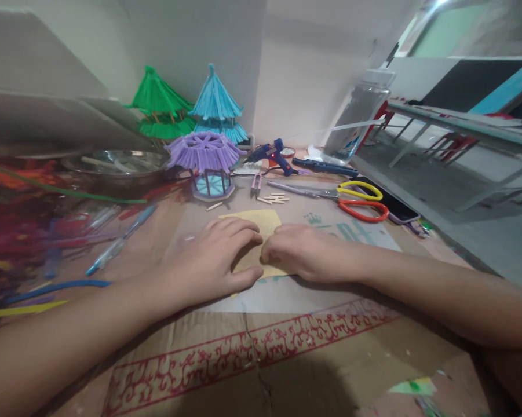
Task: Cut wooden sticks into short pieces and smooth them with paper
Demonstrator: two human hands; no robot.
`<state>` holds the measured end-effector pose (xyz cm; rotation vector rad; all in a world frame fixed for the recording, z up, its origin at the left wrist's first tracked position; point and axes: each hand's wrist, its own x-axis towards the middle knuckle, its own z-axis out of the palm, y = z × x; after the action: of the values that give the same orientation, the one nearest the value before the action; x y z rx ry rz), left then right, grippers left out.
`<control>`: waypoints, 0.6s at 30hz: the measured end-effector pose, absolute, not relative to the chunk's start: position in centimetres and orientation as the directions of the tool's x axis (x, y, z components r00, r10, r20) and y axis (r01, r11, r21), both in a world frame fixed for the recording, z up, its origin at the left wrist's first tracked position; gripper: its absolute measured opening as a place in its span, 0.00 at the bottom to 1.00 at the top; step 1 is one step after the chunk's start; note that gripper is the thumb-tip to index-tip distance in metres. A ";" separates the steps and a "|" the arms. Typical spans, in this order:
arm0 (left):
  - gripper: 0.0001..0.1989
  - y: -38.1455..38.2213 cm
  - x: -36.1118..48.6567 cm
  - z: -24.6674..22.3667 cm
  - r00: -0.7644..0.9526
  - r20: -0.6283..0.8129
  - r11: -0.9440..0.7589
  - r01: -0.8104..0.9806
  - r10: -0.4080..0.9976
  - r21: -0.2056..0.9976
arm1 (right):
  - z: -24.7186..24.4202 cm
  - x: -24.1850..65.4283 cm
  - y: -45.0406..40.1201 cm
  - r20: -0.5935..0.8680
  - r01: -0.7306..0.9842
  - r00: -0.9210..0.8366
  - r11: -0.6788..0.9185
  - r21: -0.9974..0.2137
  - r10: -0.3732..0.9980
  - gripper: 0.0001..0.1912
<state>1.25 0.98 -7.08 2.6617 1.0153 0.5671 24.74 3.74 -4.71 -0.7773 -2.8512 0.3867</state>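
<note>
A yellow sheet [261, 219] lies on the white paper under both hands. My left hand [219, 252] rests on its left part, thumb and fingers apart, with nothing between them. On the sheet's right side my right hand [302, 249] is closed, its fingers curled down; what they hold, if anything, is hidden. Short wooden sticks [274, 198] lie just beyond the sheet. Behind them stands a purple-roofed model pavilion [206, 165], with a green one [159, 104] and a blue one [217, 104] farther back.
Scissors [343, 197], small snips [256, 185], a glue gun [273, 155], a cutter [324, 167] and a phone [386, 200] lie behind and right. At left are a metal bowl [117, 165] and blurred coloured stems. A clear jar [358, 116] stands at back right.
</note>
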 end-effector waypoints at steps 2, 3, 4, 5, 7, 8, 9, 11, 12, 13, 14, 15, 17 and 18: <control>0.19 1.0 1.2 -7.1 0.678 0.275 -0.728 0.592 0.682 0.347 | -4.7 24.7 3.8 0.101 0.585 -0.787 0.789 -0.189 0.608 0.10; 0.18 1.0 1.2 -7.1 0.676 0.272 -0.725 0.595 0.685 0.347 | -4.7 24.7 3.9 0.103 0.633 -0.753 0.758 -0.160 0.650 0.10; 0.18 1.0 1.2 -7.1 0.676 0.268 -0.723 0.596 0.686 0.349 | -4.7 24.7 3.9 0.100 0.639 -0.746 0.750 -0.172 0.659 0.10; 0.18 1.0 1.2 -7.1 0.678 0.266 -0.724 0.594 0.685 0.351 | -4.7 24.7 3.9 0.118 0.613 -0.755 0.759 -0.220 0.645 0.10; 0.17 1.0 1.2 -7.1 0.687 0.265 -0.731 0.585 0.677 0.352 | -4.7 24.6 3.8 0.088 0.487 -0.838 0.810 -0.326 0.539 0.10; 0.17 1.0 1.2 -7.1 0.688 0.265 -0.733 0.584 0.675 0.349 | -4.7 24.5 3.8 0.092 0.483 -0.839 0.813 -0.326 0.536 0.11; 0.18 1.0 1.2 -7.1 0.687 0.266 -0.732 0.586 0.676 0.347 | -4.7 24.5 3.9 0.100 0.519 -0.819 0.803 -0.293 0.565 0.11; 0.18 1.0 1.2 -7.1 0.683 0.265 -0.729 0.594 0.681 0.341 | -4.7 24.4 4.2 0.097 0.621 -0.760 0.762 -0.184 0.643 0.09; 0.19 1.0 1.2 -7.0 0.682 0.262 -0.726 0.597 0.683 0.341 | -4.7 24.4 4.3 0.091 0.655 -0.736 0.740 -0.154 0.670 0.09; 0.19 1.0 1.2 -7.0 0.681 0.258 -0.724 0.599 0.685 0.342 | -4.7 24.4 4.4 0.095 0.657 -0.732 0.736 -0.167 0.675 0.09; 0.18 1.0 1.2 -7.0 0.683 0.254 -0.724 0.598 0.685 0.344 | -4.8 24.4 4.4 0.100 0.626 -0.751 0.752 -0.207 0.653 0.09; 0.18 1.0 1.2 -7.0 0.685 0.252 -0.725 0.596 0.683 0.345 | -4.8 24.4 4.3 0.095 0.575 -0.784 0.775 -0.263 0.614 0.09; 0.17 1.0 1.2 -7.1 0.689 0.250 -0.728 0.594 0.680 0.343 | -4.8 24.4 4.2 0.103 0.497 -0.828 0.806 -0.321 0.551 0.10; 0.17 1.0 1.2 -7.1 0.690 0.252 -0.729 0.594 0.679 0.339 | -4.8 24.4 4.2 0.111 0.522 -0.814 0.802 -0.291 0.570 0.10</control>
<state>1.23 0.98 -7.08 2.6703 1.0227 0.5343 24.39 4.16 -4.83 -0.8566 -2.7967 0.3682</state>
